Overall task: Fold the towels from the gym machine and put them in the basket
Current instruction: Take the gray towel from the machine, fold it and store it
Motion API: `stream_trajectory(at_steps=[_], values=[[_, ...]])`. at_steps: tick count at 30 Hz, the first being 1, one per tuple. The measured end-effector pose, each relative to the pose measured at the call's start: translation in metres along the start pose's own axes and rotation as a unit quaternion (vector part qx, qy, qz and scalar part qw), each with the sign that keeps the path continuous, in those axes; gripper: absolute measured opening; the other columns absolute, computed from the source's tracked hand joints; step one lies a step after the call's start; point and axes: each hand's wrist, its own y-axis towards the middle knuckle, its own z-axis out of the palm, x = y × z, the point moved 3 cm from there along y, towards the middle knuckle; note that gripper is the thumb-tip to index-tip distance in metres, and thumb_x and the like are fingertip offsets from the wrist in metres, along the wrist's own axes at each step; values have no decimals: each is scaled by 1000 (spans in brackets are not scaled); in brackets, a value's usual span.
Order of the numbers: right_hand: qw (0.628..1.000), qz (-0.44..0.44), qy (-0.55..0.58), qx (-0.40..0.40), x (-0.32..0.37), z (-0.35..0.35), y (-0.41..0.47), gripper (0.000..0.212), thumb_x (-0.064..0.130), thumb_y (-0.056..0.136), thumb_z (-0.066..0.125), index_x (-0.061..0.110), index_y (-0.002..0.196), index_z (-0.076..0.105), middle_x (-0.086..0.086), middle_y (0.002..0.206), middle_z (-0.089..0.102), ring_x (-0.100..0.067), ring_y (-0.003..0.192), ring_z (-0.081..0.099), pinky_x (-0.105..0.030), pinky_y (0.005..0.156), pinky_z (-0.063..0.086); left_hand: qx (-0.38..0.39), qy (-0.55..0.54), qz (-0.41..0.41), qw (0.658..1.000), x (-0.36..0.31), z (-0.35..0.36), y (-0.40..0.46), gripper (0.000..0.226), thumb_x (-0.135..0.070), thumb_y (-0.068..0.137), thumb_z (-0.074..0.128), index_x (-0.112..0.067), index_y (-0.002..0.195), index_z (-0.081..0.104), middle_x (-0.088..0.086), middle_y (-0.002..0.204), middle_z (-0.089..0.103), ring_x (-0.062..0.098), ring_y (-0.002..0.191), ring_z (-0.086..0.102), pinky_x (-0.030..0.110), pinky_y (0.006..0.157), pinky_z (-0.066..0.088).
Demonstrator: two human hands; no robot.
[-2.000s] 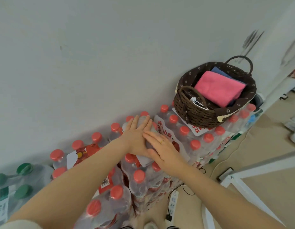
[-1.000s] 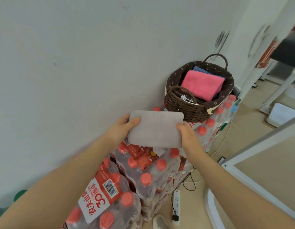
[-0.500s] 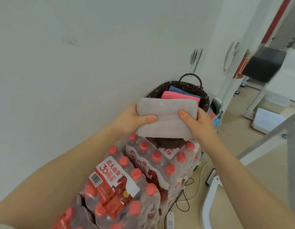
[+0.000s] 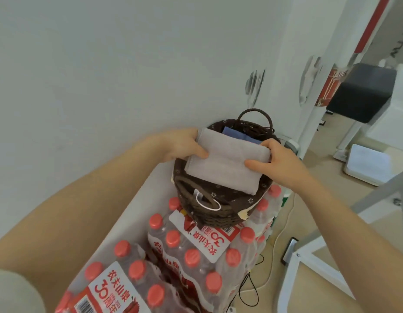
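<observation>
Your left hand (image 4: 181,145) and right hand (image 4: 278,162) each pinch an end of the folded grey towel (image 4: 226,162), thumbs on top. It lies over the basket (image 4: 218,214), long axis running left to right, slanting nearer on the right.

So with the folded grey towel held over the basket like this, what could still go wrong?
1. The grey towel spans nearly the whole basket opening; its near edge overhangs the rim, so it may catch there or unfold when the left hand and right hand release.
2. The basket sits on uneven bottle caps near the stack's end; pressing down could tip it.
</observation>
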Motion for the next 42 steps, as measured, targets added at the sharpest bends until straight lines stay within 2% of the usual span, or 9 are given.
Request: stream_trajectory(at_steps=[7, 11, 16, 18, 24, 27, 31, 36, 42], values=[[948, 28, -317, 21, -21, 23, 30, 48, 60, 80, 53, 16, 99, 55, -7, 102, 60, -28, 108, 46, -39, 91, 29, -60, 243, -108, 962, 26, 27, 76, 38, -16, 80, 68, 2, 111, 57, 17, 111, 62, 25, 88, 59, 35, 81, 49], [931, 35, -362, 41, -17, 20, 40, 41, 62, 76, 57, 21, 85, 52, -5, 101, 62, -26, 106, 47, -39, 92, 29, -80, 372, -91, 920, 25, 34, 90, 51, -28, 82, 67, 1, 120, 51, 17, 124, 57, 30, 111, 56, 32, 87, 43], [880, -68, -470, -23, -4, 31, 44, 97, 60, 67, 69, 11, 138, 25, -19, 144, 28, -32, 134, 26, -45, 110, 21, -144, 393, -53, 906, 40, 34, 89, 54, -34, 78, 69, -2, 112, 43, 19, 116, 57, 37, 104, 57, 36, 74, 41], [882, -122, -454, 35, -9, 35, 50, 103, 58, 71, 66, 12, 146, 11, -16, 155, 7, -31, 142, 10, -44, 114, 12, -174, 461, -10, 870, 33, 35, 85, 59, -34, 77, 69, -4, 116, 36, 17, 117, 54, 36, 102, 58, 37, 70, 39], [922, -101, -363, 88, -11, 31, 53, 73, 56, 72, 66, 14, 124, 37, -9, 129, 42, -28, 120, 44, -39, 92, 38, -71, 662, 190, 721, 19, 43, 89, 54, -27, 82, 59, -14, 129, 37, 7, 131, 40, 26, 122, 37, 36, 93, 32], [905, -69, -392, 148, -13, 33, 54, 88, 65, 62, 68, 10, 124, 38, -10, 129, 44, -28, 120, 44, -40, 92, 40, -35, 641, 146, 753, 21, 38, 95, 68, -41, 76, 66, -18, 132, 37, 1, 135, 39, 23, 128, 31, 37, 103, 29], [886, -72, -432, 150, -7, 37, 55, 86, 67, 61, 69, 10, 122, 45, -10, 124, 48, -27, 115, 46, -40, 97, 35, -52, 643, 163, 746, 14, 35, 99, 44, -34, 80, 60, -12, 116, 49, 6, 129, 44, 25, 123, 34, 36, 97, 32], [916, -48, -380, 116, -15, 36, 53, 72, 64, 77, 55, 11, 124, 45, -12, 130, 43, -30, 121, 42, -43, 105, 27, -50, 597, 225, 769, 23, 32, 101, 40, -27, 79, 59, -8, 114, 55, 5, 156, 12, 23, 143, 12, 31, 113, 12], [896, -90, -425, 94, -7, 47, 50, 100, 60, 80, 55, 26, 147, -10, -19, 155, 4, -37, 139, 17, -48, 113, 11, -12, 500, 133, 855, 9, 26, 119, 43, -25, 72, 68, -12, 110, 53, 8, 118, 57, 29, 109, 55, 36, 87, 46]])
